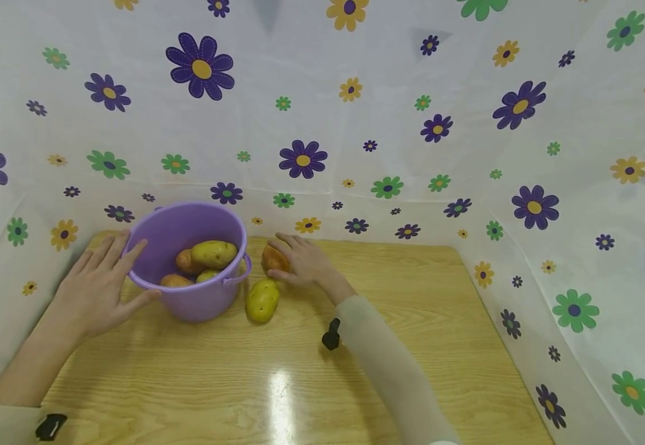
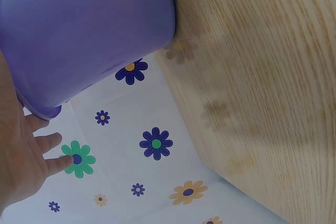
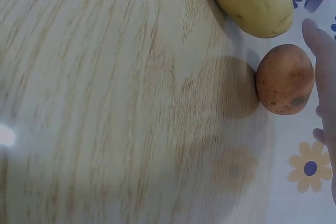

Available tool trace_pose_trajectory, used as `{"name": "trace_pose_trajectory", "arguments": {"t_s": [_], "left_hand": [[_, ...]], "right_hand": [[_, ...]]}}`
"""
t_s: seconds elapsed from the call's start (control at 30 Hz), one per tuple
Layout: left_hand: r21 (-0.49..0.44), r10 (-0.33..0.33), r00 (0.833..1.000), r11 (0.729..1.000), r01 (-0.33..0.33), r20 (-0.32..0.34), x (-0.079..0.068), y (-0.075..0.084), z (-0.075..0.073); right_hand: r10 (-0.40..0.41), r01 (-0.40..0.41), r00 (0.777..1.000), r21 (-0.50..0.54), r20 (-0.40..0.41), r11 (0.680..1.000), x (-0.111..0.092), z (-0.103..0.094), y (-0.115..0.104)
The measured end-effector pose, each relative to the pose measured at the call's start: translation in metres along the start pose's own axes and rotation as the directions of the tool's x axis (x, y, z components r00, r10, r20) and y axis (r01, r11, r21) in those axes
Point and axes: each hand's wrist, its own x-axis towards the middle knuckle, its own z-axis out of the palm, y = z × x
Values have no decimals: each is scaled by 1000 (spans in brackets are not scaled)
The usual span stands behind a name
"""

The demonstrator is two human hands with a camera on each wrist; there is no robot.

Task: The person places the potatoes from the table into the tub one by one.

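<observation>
A purple bucket point(image 1: 197, 306) with side handles stands at the back left, several yellow and brown potatoes point(image 1: 214, 254) inside it. My left hand point(image 1: 91, 293) lies along the bucket's left rim, thumb toward the front; the left wrist view shows its spread fingers point(image 2: 50, 142) beside the rim. To the right of the bucket, my right hand point(image 1: 306, 262) reaches over a brown potato point(image 1: 274, 259), fingers extended. In the right wrist view that hand point(image 3: 326, 77) is right beside the brown potato point(image 3: 285, 80). A yellow potato point(image 1: 262, 301) lies just in front.
The wooden table point(image 1: 383, 290) extends to the right and front, with a bright reflection near its front. A white sheet with flowers point(image 1: 356, 136) hangs behind and along both sides. Dark wrist mounts point(image 1: 330, 335) sit on the sleeves.
</observation>
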Motion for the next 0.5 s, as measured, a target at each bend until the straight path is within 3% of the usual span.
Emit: {"name": "trace_pose_trajectory", "arguments": {"t_s": [0.5], "left_hand": [[-2,-2,1000,1000,2,3,1,-1,0]], "right_hand": [[10,-1,994,-88,106,996,12,6,1]]}}
